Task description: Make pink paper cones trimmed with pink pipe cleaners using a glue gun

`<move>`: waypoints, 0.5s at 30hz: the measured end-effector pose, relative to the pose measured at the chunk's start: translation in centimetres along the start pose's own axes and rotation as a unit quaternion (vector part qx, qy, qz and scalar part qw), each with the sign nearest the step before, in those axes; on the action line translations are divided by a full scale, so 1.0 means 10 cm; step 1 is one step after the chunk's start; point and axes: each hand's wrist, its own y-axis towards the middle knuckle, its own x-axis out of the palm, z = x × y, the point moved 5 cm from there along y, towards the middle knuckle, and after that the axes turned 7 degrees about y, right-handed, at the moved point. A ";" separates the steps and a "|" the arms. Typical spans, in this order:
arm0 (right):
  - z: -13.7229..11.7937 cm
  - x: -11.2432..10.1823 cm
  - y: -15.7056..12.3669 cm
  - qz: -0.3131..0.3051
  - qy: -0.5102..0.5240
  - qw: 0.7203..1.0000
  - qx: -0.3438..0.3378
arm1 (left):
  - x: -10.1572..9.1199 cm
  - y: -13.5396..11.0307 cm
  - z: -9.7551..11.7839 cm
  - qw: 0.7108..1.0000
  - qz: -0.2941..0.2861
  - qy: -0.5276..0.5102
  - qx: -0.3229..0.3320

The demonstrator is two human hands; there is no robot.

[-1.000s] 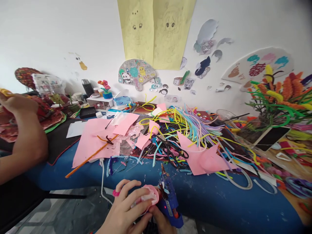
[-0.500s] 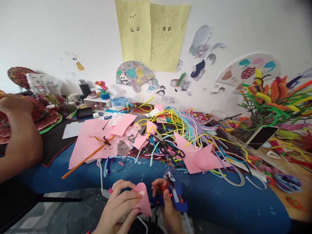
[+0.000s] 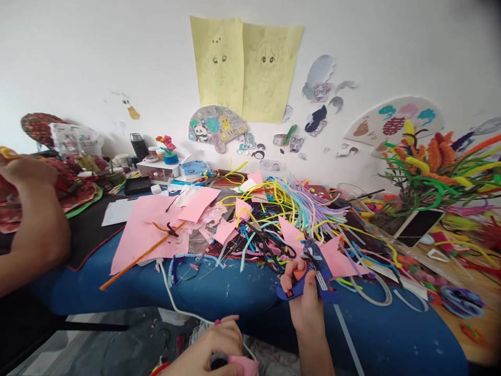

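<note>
Low at the bottom edge, my left hand (image 3: pixel 217 344) grips a piece of pink paper (image 3: pixel 246 365), partly cut off by the frame. A small dark round thing shows beside the paper under my fingers. In my right hand (image 3: pixel 307 303) is a blue hot glue gun (image 3: pixel 324 284), its nozzle pointing away over the table. A pale glue stick (image 3: pixel 348 337) sticks out of its rear end. Just beyond it lie black-handled scissors (image 3: pixel 270 248) and a cut pink sheet (image 3: pixel 340 258).
Pipe cleaners (image 3: pixel 309 201) heap across the table's middle. Pink sheets (image 3: pixel 136 227) with an orange pipe-cleaner stem (image 3: pixel 136 258) lie left. Another person's arm (image 3: pixel 37 224) reaches in at far left. A phone (image 3: pixel 418 227) leans right, near pipe-cleaner flowers (image 3: pixel 442 156). A white cable (image 3: pixel 172 300) hangs down.
My right hand has carried the glue gun up and right, away from the pink paper. My left hand has lowered toward the bottom edge with the paper.
</note>
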 end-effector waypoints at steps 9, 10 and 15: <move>0.02 0.11 0.04 -0.035 0.009 0.999 0.012 | 0.11 -0.08 -0.25 0.995 -0.043 -0.093 -0.014; 0.04 0.12 0.02 -0.043 0.007 0.999 0.016 | 0.11 -0.09 -0.27 0.995 -0.036 -0.096 -0.016; 0.24 0.17 -0.13 -0.148 -0.026 0.987 0.063 | -0.18 0.00 -0.21 0.996 0.040 -0.074 -0.041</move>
